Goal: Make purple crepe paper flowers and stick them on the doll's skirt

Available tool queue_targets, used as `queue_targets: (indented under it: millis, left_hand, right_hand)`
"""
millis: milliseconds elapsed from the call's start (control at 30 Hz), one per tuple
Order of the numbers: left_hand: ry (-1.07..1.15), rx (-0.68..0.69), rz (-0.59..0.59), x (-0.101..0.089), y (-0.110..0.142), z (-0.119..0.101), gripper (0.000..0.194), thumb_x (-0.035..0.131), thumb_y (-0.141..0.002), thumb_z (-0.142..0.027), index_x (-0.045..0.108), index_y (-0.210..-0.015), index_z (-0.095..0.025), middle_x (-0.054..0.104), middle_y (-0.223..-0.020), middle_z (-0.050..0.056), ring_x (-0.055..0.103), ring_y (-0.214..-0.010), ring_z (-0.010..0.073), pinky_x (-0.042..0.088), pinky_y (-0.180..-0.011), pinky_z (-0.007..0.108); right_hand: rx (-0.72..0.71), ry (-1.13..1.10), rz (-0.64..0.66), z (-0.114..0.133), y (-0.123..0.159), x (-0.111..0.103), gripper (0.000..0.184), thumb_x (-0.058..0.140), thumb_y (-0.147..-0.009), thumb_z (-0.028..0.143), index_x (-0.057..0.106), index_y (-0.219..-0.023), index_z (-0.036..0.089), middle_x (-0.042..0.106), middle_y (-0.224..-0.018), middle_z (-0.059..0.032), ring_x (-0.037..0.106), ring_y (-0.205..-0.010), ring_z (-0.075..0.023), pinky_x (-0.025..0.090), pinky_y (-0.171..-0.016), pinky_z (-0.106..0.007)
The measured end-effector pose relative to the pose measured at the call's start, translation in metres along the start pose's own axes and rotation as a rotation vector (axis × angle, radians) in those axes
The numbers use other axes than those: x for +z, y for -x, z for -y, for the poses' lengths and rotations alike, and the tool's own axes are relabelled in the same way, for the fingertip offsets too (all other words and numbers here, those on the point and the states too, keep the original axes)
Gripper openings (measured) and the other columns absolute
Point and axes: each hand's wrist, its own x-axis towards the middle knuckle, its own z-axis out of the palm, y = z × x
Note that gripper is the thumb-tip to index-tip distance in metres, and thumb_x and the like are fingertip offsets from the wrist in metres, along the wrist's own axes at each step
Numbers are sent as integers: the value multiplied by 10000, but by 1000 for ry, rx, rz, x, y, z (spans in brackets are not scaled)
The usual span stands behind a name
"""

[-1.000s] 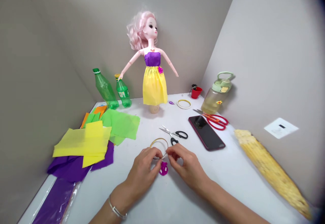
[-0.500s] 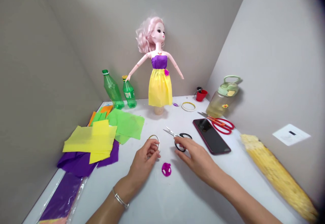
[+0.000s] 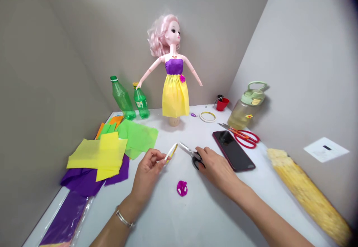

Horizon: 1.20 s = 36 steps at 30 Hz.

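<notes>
My left hand (image 3: 151, 166) pinches a thin roll of tape (image 3: 171, 153), white outside and yellow inside, tilted up on its edge. Over the black handles of the small scissors (image 3: 190, 153), my right hand (image 3: 214, 166) is closed, with part of the grip hidden under the fingers. The scissors' blades point left, near the tape roll. Between and below the hands, a magenta fabric piece (image 3: 182, 188) bearing small white patches lies on the white table (image 3: 167, 217). A doll (image 3: 175, 68) with pink hair, a purple top and a yellow skirt stands behind.
Cloth pieces (image 3: 97, 153) in several colours lie left, before two green bottles (image 3: 121, 97). To the right are a phone (image 3: 233, 150), red-handled scissors (image 3: 246, 137), a water bottle (image 3: 243, 105) and a long yellow object (image 3: 307, 194). Another tape roll (image 3: 207, 117) and a red bucket (image 3: 222, 104) sit behind.
My right hand has left the tape roll and moved right onto the small scissors, closing on their handles. My left hand has shifted left with the roll, now tilted upright.
</notes>
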Motion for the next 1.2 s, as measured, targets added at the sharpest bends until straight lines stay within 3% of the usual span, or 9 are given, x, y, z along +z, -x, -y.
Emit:
queue_targets:
  millis: [100, 233, 433, 533, 800, 1200]
  left_hand:
    - [139, -27, 22, -1, -5, 4, 225, 683, -811, -332, 498, -835, -207, 710, -910, 23, 687, -875, 185, 491, -642, 237]
    - [208, -50, 28, -2, -8, 8, 228, 716, -794, -313, 532, -848, -190, 699, -888, 15, 705, -829, 168, 549, -741, 271]
    - [196, -59, 26, -5, -9, 6, 259, 719, -795, -360, 532, -843, -187, 667, -974, 15, 717, -816, 172, 567, -691, 262]
    - [195, -96, 50, -6, -8, 4, 274, 726, -791, -368, 533, -834, -179, 666, -967, 23, 717, -827, 179, 566, -705, 265]
    - [247, -159, 109, -8, -8, 0, 260, 736, -794, -327, 532, -860, -181, 676, -911, 15, 699, -894, 169, 550, -797, 267]
    - [229, -181, 207, -13, -8, -6, 233, 736, -794, -313, 552, -829, -177, 700, -886, 29, 699, -927, 187, 546, -826, 287]
  right_hand:
    - [137, -438, 4, -8, 3, -8, 402, 544, -820, 184, 532, -1220, 219, 597, -982, -53, 594, -728, -180, 407, -638, -285]
    - [171, -1167, 201, -5, 8, -23, 397, 581, -859, 377, 524, -1217, 217, 560, -893, -12, 540, -670, -130, 370, -586, -244]
    - [63, -1558, 566, 15, 20, -26, 462, 584, -910, 487, 539, -1259, 187, 603, -838, -28, 465, -661, -104, 284, -573, -227]
    - [20, -1668, 665, 17, 21, -22, 505, 674, -854, 478, 560, -1224, 154, 565, -792, -15, 455, -634, -94, 264, -554, -222]
    - [-18, -1721, 732, 11, 18, -16, 483, 595, -893, 532, 591, -1118, 106, 489, -662, 17, 385, -529, -70, 211, -461, -205]
    - [-55, -1734, 735, 4, 17, -20, 496, 625, -862, 542, 628, -1069, 91, 492, -617, 26, 343, -431, -42, 182, -392, -174]
